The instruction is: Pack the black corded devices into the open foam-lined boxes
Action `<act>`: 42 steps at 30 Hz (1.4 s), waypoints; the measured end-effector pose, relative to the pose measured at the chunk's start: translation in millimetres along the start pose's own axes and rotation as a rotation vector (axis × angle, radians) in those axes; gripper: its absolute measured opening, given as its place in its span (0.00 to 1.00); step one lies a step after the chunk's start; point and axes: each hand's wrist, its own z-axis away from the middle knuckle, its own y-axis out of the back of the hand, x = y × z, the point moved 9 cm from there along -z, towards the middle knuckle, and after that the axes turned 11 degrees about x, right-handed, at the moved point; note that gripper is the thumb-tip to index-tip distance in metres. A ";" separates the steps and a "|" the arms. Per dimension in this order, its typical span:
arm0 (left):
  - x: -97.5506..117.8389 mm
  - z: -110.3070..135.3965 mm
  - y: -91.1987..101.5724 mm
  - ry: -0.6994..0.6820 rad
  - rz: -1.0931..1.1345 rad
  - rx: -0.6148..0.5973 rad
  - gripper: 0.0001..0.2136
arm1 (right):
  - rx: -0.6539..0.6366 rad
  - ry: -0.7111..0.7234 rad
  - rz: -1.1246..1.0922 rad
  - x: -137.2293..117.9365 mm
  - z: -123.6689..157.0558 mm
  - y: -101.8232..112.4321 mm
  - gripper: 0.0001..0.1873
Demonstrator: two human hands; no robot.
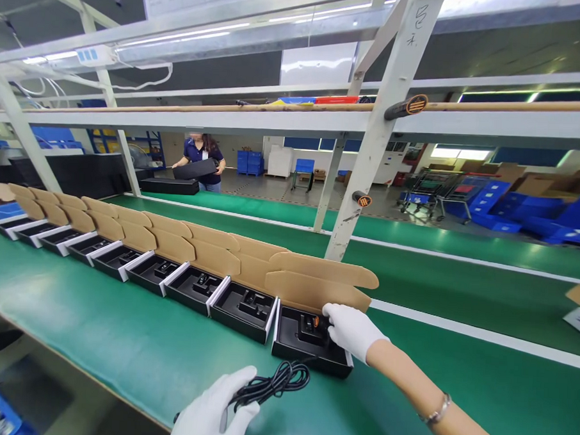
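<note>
My left hand [221, 404], in a white glove, grips a coiled black cable [283, 379] just in front of the nearest open box [307, 359]. The gloved right hand [350, 329] reaches into that box's right side. Its fingers close round a small black piece with an orange-marked end [320, 322], largely hidden by the fingers. The piece is beside the raised holder of the box's black insert. To the left, a box [242, 311] stands open with its brown cardboard lid [256, 264] up and small black parts in its insert.
Several similar open boxes [110, 264] run left along the green bench [135, 339]. A white post [369, 163] carries two black cylinders with orange marks. Across the bench, a person [204, 153] holds a black box. Blue crates [492, 207] are at right.
</note>
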 end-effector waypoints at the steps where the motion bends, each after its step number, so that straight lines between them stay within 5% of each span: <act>1: 4.7 -0.3 0.1 -0.008 -0.017 -0.004 0.19 | 0.002 0.021 0.009 -2.8 0.6 0.2 0.16; 15: 13.6 -1.0 -7.5 -0.092 -0.142 -0.004 0.19 | -0.054 0.056 0.080 -15.2 -6.7 -6.4 0.15; 18: 19.8 -3.5 -2.8 -0.252 -0.198 0.098 0.17 | -0.091 0.032 0.020 -10.6 -10.7 -13.8 0.14; 21: 44.6 1.3 8.1 -0.622 -0.254 0.243 0.16 | -0.100 0.019 -0.053 -5.2 -11.7 -13.4 0.12; 23: 66.2 11.4 18.8 -0.877 -0.271 0.380 0.18 | -0.093 0.021 -0.104 -3.9 -8.2 -3.8 0.12; 26: 96.7 22.8 32.9 -1.077 -0.309 0.596 0.21 | -0.027 0.060 -0.311 -15.6 6.3 31.3 0.14; 30: 134.1 22.2 32.0 -1.185 -0.444 0.769 0.23 | -0.035 0.234 -0.808 -62.3 40.8 84.6 0.26; 34: 151.4 0.5 29.9 -1.126 -0.378 0.884 0.20 | 0.038 0.141 -0.893 -69.9 56.0 100.9 0.11; 37: 144.3 -35.4 26.4 -0.805 0.019 0.698 0.19 | 0.071 -0.014 -0.922 -50.2 56.3 89.9 0.13; 42: 159.1 -45.3 -55.4 -0.480 0.520 -0.242 0.20 | 0.115 -0.038 -0.970 -30.0 53.5 75.3 0.12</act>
